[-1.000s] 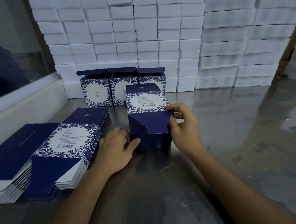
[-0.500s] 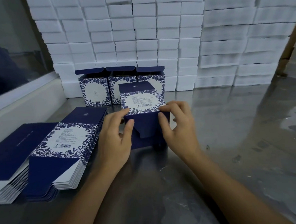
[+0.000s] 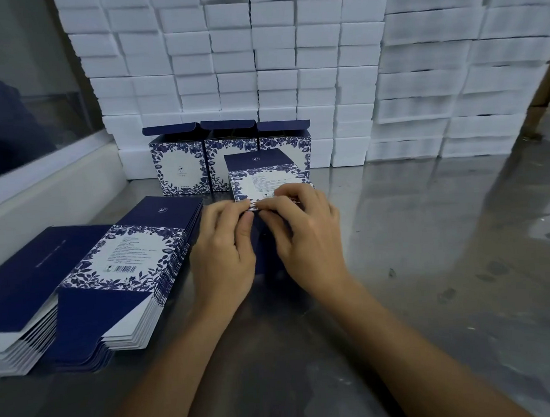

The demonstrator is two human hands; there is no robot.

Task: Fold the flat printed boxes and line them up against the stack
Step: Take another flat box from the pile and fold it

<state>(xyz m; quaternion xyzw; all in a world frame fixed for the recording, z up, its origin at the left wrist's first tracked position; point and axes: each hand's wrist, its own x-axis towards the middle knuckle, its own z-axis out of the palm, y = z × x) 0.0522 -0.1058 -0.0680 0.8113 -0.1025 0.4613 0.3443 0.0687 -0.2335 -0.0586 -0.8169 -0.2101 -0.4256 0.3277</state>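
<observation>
Both hands work on 1 half-folded box point(image 3: 265, 176) that lies on its side on the steel table point(image 3: 433, 262), just in front of the finished row; the left hand point(image 3: 224, 251) and the right hand point(image 3: 305, 235) sit close together, fingertips nearly touching, fingers curled over the near edge of the box and pinching it where the flap meets the printed panel; the thumbs press against the dark blue end facing the person; the flap itself is hidden under the fingers, so I cannot tell how far it is tucked.

Behind the box, 3 folded boxes point(image 3: 180, 169) stand upright side by side with their top flaps open, backed against the stack of white boxes point(image 3: 257, 63); the right one of the 3 is partly hidden by the box in the hands.

To the left, 2 piles of flat boxes point(image 3: 124, 261) lie on the table, overlapping, blue-and-white leaf print and a barcode facing up on the nearer pile; the left hand is just beside it, not touching.

A glass panel point(image 3: 15, 96) on a white ledge runs along the far left.
</observation>
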